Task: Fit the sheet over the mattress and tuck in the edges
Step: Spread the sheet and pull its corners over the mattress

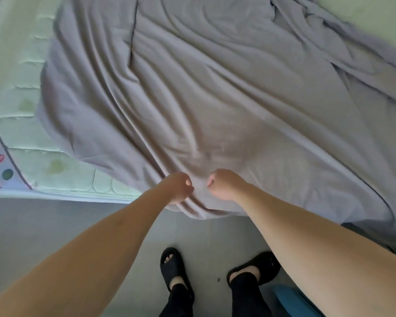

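Observation:
A wrinkled pale lilac sheet (pixel 215 99) lies spread over most of a white quilted mattress (pixel 21 99), with folds running towards its near edge. Both of my hands are at that near edge, close together. My left hand (pixel 177 187) grips a bunch of the sheet with curled fingers. My right hand (pixel 222 183) grips the sheet just to the right of it. The sheet's edge hangs a little over the mattress side below my hands. Bare mattress shows along the left and at the far right top corner.
A grey floor (pixel 44 225) runs along the near side of the mattress. My feet in black slippers (pixel 172 266) stand on it. A blue object (pixel 290 300) sits at the bottom right. Coloured labels (pixel 2 165) mark the mattress's left corner.

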Demonstrator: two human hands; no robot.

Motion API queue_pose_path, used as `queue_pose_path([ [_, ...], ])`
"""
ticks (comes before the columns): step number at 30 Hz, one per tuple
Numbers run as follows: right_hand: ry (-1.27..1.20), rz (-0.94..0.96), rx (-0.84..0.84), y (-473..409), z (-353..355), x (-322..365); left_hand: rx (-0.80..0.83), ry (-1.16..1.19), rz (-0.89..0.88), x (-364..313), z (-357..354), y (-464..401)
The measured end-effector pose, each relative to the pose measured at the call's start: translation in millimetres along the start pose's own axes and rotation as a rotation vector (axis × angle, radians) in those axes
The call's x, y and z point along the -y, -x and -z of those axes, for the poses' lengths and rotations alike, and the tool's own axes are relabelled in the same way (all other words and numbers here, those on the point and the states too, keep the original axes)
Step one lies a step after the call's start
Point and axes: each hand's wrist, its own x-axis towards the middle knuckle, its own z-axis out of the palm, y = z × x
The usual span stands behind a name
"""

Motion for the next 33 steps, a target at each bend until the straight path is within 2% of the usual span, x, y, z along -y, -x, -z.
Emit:
queue_pose_path([
  [9,0.100,0.161,0.022,-11,-42,173,-0.145,0.136,0.165,160,56,56],
  [21,0.216,0.320,-0.133,-13,-41,434,-0.344,0.282,0.218,323,199,147],
  [25,0.268,0.326,-0.131,-30,-51,474,-0.378,0.354,0.299,363,218,153],
  [30,0.297,0.306,-0.114,-80,-73,492,-0.381,0.479,0.390,405,218,121],
  [33,0.274,0.292,-0.115,-116,-86,496,-0.321,0.493,0.383,423,220,91],
])
